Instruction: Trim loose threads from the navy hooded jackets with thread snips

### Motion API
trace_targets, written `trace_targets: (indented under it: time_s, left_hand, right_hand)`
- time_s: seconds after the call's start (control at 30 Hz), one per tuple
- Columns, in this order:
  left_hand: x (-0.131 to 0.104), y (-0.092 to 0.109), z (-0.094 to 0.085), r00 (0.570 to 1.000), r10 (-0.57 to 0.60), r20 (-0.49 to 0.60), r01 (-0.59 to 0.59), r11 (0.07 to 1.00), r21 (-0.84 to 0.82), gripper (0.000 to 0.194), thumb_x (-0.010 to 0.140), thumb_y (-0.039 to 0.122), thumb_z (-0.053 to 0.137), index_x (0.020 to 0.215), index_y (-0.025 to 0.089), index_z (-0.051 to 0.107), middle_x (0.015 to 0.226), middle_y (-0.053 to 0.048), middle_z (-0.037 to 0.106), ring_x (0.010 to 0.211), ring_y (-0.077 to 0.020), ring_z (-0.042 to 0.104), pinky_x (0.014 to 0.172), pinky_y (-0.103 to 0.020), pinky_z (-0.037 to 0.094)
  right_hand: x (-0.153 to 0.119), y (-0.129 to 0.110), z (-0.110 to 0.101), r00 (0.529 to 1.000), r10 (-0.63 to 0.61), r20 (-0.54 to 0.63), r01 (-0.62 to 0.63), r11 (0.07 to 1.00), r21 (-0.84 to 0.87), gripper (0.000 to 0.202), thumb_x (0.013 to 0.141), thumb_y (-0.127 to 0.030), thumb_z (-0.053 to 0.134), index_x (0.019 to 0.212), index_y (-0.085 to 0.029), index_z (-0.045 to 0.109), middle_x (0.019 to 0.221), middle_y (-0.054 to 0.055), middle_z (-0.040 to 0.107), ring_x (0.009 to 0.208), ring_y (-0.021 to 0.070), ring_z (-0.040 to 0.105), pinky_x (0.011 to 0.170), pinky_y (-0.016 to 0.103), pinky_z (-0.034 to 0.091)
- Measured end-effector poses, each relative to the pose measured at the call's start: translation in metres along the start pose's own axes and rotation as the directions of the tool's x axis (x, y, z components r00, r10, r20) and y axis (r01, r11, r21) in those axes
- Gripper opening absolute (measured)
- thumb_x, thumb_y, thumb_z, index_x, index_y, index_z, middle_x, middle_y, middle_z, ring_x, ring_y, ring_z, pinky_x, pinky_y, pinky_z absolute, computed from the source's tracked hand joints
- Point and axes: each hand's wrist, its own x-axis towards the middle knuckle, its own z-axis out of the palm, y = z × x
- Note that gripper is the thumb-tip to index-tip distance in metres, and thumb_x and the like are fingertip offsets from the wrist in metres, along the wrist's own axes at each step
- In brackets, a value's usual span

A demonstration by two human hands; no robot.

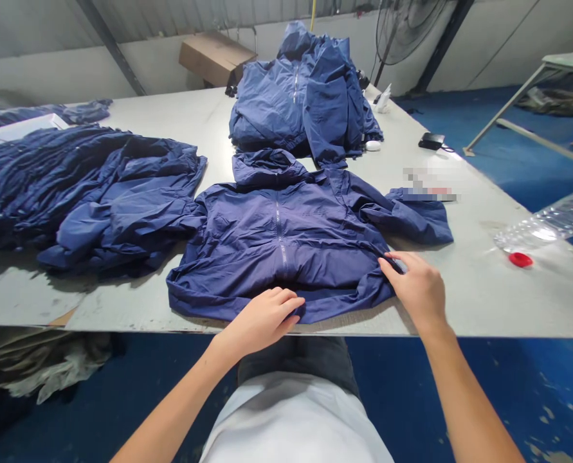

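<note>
A navy hooded jacket (310,225) with a front zipper lies face up in front of me, its hood pointing away. My left hand (269,315) is at the middle of the bottom hem, fingers curled over the fabric and thumb close below them. At the lower right side of the jacket, my right hand (414,283) pinches the edge between thumb and fingers. A small dark patch shows by those fingers; I cannot make out what it is. One sleeve stretches out to the right, while the left-hand sleeve merges with neighbouring navy cloth.
Piled navy garments (88,186) cover the left of the white table (483,289). Behind lies a stack of blue jackets (286,96), near a cardboard box (216,56). A clear plastic bottle (551,218) with a red cap (520,259) and a black object (431,141) are on the right.
</note>
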Motion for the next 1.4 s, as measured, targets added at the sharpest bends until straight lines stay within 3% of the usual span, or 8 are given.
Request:
trace_targets:
  time_s: [0.43,0.53,0.73,0.87,1.1,1.27,1.33,1.4]
  left_hand:
    - [-0.065,0.022,0.021,0.99,0.091,0.106,-0.07,0.979,-0.192,0.022,0.097,0.025,0.049,0.109,0.021,0.067,0.101,-0.006,0.07,0.092,-0.0171,0.062,0.084,-0.033,0.045]
    - [-0.071,0.02,0.023,0.991,0.047,0.124,-0.018,0.973,-0.228,0.022,0.097,0.024,0.049,0.109,0.021,0.067,0.104,-0.006,0.07,0.093,-0.0167,0.064,0.085,-0.031,0.047]
    - [-0.084,0.015,0.021,0.976,-0.191,0.102,0.215,0.914,-0.343,0.024,0.098,0.025,0.043,0.114,0.021,0.06,0.105,-0.007,0.07,0.09,-0.0158,0.067,0.08,-0.026,0.051]
    - [-0.1,0.009,0.021,0.889,-0.417,0.188,0.458,0.815,-0.355,0.032,0.099,0.029,0.042,0.13,0.022,0.047,0.092,-0.001,0.073,0.082,-0.0153,0.069,0.076,-0.025,0.051]
    - [-0.116,0.004,-0.005,0.829,-0.478,0.29,0.551,0.788,-0.274,0.031,0.1,0.036,0.04,0.124,0.027,0.058,0.082,0.001,0.073,0.073,-0.016,0.07,0.066,-0.024,0.051]
    - [-0.104,-0.048,-0.053,0.841,-0.469,-0.271,0.461,0.882,-0.096,0.028,0.095,0.038,0.047,0.113,0.025,0.065,0.119,-0.008,0.068,0.116,-0.0236,0.062,0.105,-0.038,0.046]
    - [-0.095,-0.084,-0.066,0.733,-0.488,-0.473,0.557,0.831,0.005,0.042,0.09,0.041,0.053,0.127,0.022,0.058,0.136,-0.012,0.058,0.132,-0.0294,0.05,0.114,-0.046,0.037]
    - [-0.087,-0.115,-0.074,0.657,-0.6,-0.456,0.673,0.739,-0.002,0.063,0.081,0.041,0.059,0.139,0.017,0.047,0.14,-0.016,0.056,0.133,-0.0333,0.049,0.113,-0.049,0.037]
  right_hand:
    - [-0.024,-0.014,-0.016,0.991,0.008,-0.13,0.002,0.997,0.079,0.02,0.091,-0.029,0.055,0.096,-0.018,0.072,0.095,0.013,0.073,0.089,0.0285,0.069,0.081,0.039,0.052]
    - [-0.042,-0.037,-0.02,0.976,-0.2,0.085,0.178,0.96,0.217,0.019,0.093,-0.027,0.053,0.1,-0.022,0.071,0.108,0.01,0.072,0.098,0.025,0.069,0.088,0.035,0.052]
    - [-0.067,-0.045,-0.034,0.614,-0.453,0.646,0.205,0.882,0.424,0.021,0.095,-0.026,0.048,0.088,-0.024,0.068,0.092,0.002,0.073,0.074,0.0162,0.069,0.068,0.027,0.052]
    - [-0.078,-0.033,-0.044,0.522,-0.412,0.747,0.146,0.906,0.397,0.019,0.091,-0.024,0.053,0.079,-0.025,0.067,0.098,-0.001,0.073,0.076,0.016,0.07,0.07,0.027,0.053]
    - [-0.086,-0.027,-0.053,0.615,-0.358,0.702,0.062,0.91,0.41,0.019,0.093,-0.031,0.054,0.095,-0.028,0.072,0.105,0.0,0.076,0.094,0.021,0.073,0.082,0.03,0.056]
    - [-0.039,-0.018,-0.046,0.977,-0.069,0.203,0.01,0.959,0.282,0.033,0.093,-0.043,0.055,0.067,-0.022,0.061,0.117,0.009,0.072,0.092,0.0236,0.07,0.08,0.033,0.052]
    - [-0.017,-0.011,-0.034,1.0,0.013,0.029,-0.017,0.987,0.158,0.04,0.087,-0.05,0.059,0.059,-0.021,0.055,0.121,0.011,0.07,0.09,0.0252,0.07,0.076,0.035,0.05]
    - [0.0,-0.004,-0.023,0.995,0.023,0.094,-0.031,0.996,0.088,0.042,0.082,-0.054,0.061,0.057,-0.021,0.054,0.111,0.01,0.073,0.083,0.0244,0.069,0.069,0.033,0.049]
